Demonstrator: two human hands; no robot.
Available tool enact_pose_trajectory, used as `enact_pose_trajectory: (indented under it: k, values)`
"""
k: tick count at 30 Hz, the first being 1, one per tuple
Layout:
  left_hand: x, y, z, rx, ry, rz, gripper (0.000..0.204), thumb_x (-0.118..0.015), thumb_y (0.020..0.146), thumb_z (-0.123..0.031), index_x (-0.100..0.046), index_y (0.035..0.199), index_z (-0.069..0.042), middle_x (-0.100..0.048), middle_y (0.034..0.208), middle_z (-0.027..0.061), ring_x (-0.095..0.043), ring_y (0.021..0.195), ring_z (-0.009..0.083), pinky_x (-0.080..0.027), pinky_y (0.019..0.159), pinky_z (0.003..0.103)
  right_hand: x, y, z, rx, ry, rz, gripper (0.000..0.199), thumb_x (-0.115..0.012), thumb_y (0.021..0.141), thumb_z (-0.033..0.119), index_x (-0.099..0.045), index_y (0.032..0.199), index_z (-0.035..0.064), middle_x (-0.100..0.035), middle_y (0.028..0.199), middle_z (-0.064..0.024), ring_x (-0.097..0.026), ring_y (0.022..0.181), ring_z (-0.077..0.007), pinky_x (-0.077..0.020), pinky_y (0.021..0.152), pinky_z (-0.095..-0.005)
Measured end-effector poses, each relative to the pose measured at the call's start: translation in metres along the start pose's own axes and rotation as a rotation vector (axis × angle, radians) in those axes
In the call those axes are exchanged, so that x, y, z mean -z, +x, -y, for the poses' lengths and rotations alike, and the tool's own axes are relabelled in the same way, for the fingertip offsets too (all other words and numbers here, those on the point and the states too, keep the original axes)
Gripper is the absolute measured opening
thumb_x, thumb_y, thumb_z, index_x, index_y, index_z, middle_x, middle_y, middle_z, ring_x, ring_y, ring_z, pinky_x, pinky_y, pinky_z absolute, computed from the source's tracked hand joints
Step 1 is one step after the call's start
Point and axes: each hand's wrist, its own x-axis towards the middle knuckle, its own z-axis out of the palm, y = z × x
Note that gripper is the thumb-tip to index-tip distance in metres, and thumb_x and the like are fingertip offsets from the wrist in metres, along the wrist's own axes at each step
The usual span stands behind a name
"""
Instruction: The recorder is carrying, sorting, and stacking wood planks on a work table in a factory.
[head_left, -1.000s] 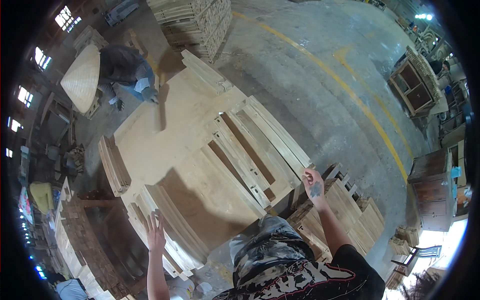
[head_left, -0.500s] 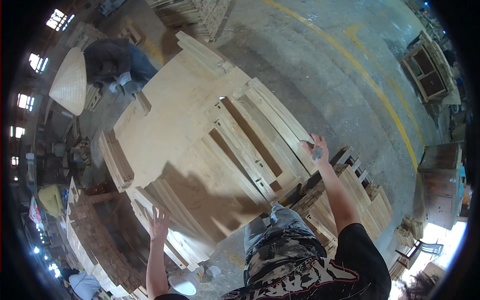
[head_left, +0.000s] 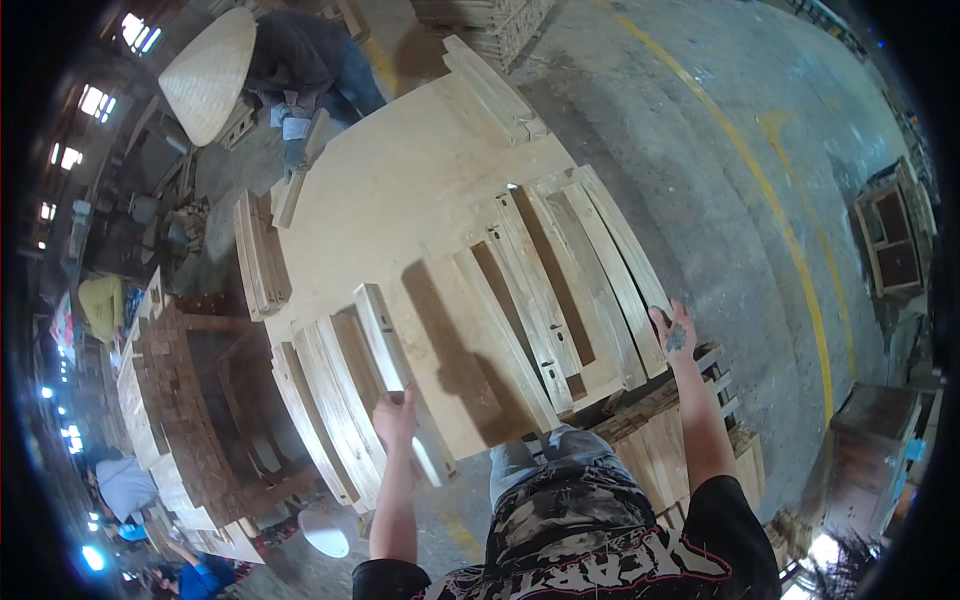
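My left hand (head_left: pixel 395 418) is closed around a pale wooden strip (head_left: pixel 380 335), raised above the near left part of a broad plywood tabletop (head_left: pixel 370 190). Beside it, several flat wooden strips (head_left: pixel 330 390) lie in a row along the left edge. My right hand (head_left: pixel 678 338) grips the near end of the outermost long strip (head_left: pixel 622 245) at the right edge, its fingers curled over the wood. Between my hands lie more strips, among them a slotted rail (head_left: pixel 530 290) with dark holes along its face.
Across the table a person in a conical hat (head_left: pixel 210 78) holds a short wooden piece (head_left: pixel 302 165) with a gloved hand. Wood bundles lie at the far corner (head_left: pixel 490 90) and far left edge (head_left: pixel 262 255). Stacked blocks (head_left: pixel 185 400) stand left; a pallet of boards (head_left: pixel 650 450) stands right.
My left hand has gone from resting open on the left strips to holding one up, farther right. The person opposite has lifted a short wooden piece. My right hand stays at the outer strip's end.
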Motion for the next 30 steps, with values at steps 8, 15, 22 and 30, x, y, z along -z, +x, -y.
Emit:
enact_pose_trajectory:
  k: [8, 15, 22, 30]
  values:
    - [-0.087, -0.010, 0.005, 0.142, -0.079, -0.080, 0.045, -0.069, 0.081, -0.046, -0.064, 0.081, -0.001, -0.066, 0.088, 0.0192, -0.065, 0.086, 0.0387, -0.050, 0.078, 0.050, -0.001, 0.007, -0.004, 0.167, -0.081, -0.024, 0.061, -0.056, 0.093, 0.051, -0.051, 0.131, 0.0049, -0.060, 0.120, -0.0235, -0.059, 0.110, -0.0399, -0.0473, 0.094, -0.0442]
    - [-0.123, -0.026, -0.010, 0.111, -0.119, -0.217, 0.046, -0.065, 0.085, -0.043, -0.047, 0.086, 0.000, -0.050, 0.099, 0.0192, -0.059, 0.087, 0.0412, -0.048, 0.075, 0.054, -0.012, 0.025, -0.043, 0.071, 0.095, -0.040, 0.046, -0.047, 0.099, 0.041, -0.054, 0.128, 0.0053, -0.064, 0.112, -0.0210, -0.062, 0.107, -0.0359, -0.0476, 0.093, -0.0413]
    - [-0.125, -0.021, -0.008, 0.082, -0.131, -0.223, 0.042, -0.064, 0.084, -0.040, -0.047, 0.086, -0.001, -0.048, 0.095, 0.0199, -0.057, 0.084, 0.0418, -0.047, 0.072, 0.055, 0.013, 0.000, -0.032, -0.070, 0.244, 0.031, 0.045, -0.046, 0.100, 0.039, -0.063, 0.116, 0.0006, -0.067, 0.100, -0.0227, -0.064, 0.097, -0.0367, -0.0484, 0.086, -0.0400]
    - [-0.121, -0.019, -0.004, 0.117, -0.125, -0.201, 0.040, -0.067, 0.082, -0.033, -0.048, 0.094, 0.000, -0.044, 0.102, 0.0182, -0.058, 0.088, 0.0406, -0.048, 0.074, 0.053, 0.008, -0.095, 0.087, 0.001, 0.745, 0.097, 0.041, -0.067, 0.090, 0.021, -0.058, 0.124, 0.0007, -0.064, 0.105, -0.0137, -0.061, 0.095, -0.0196, -0.0483, 0.085, -0.0323]
